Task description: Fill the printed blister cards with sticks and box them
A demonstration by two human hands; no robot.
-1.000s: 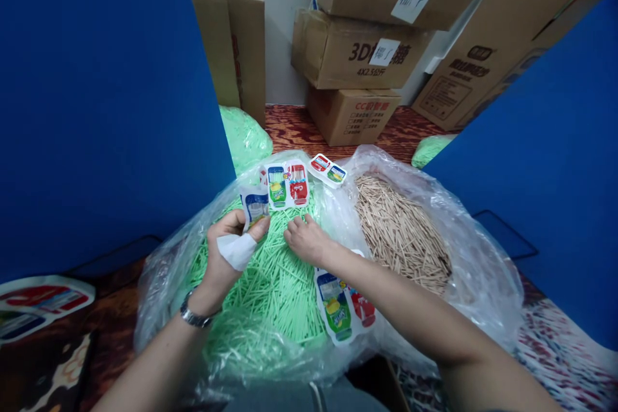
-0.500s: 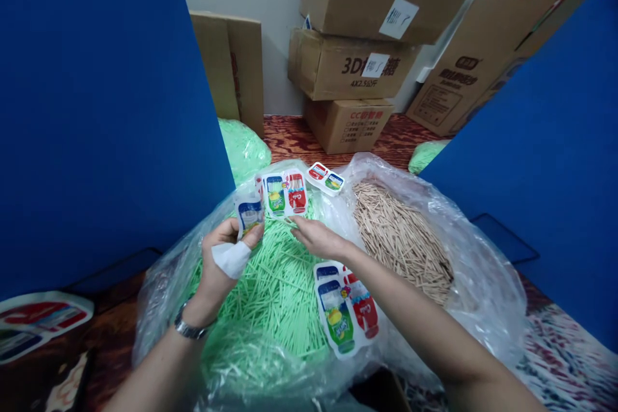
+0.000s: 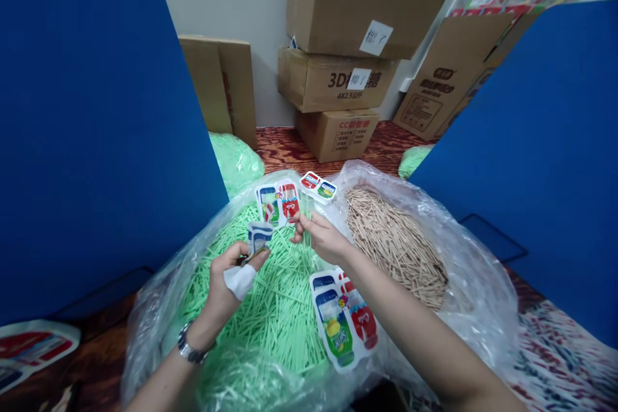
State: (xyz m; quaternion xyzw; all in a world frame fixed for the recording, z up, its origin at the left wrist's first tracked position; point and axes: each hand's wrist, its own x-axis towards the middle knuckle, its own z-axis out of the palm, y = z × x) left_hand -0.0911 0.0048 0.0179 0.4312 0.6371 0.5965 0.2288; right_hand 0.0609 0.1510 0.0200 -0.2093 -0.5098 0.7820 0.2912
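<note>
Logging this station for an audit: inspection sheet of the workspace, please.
Surface: red-brown wood grain, partly covered.
Job's things: green sticks and brown sticks in clear bags; printed packets on top.
Clutter: partly visible printed piece, lower left.
Left hand: pinching a folded printed packet.
Right hand: over the green sticks; whether it holds any is unclear.
Cables: nothing certain; thin dark loop near right blue panel.
Surroundings: left blue panel, stacked cartons beyond.
</note>
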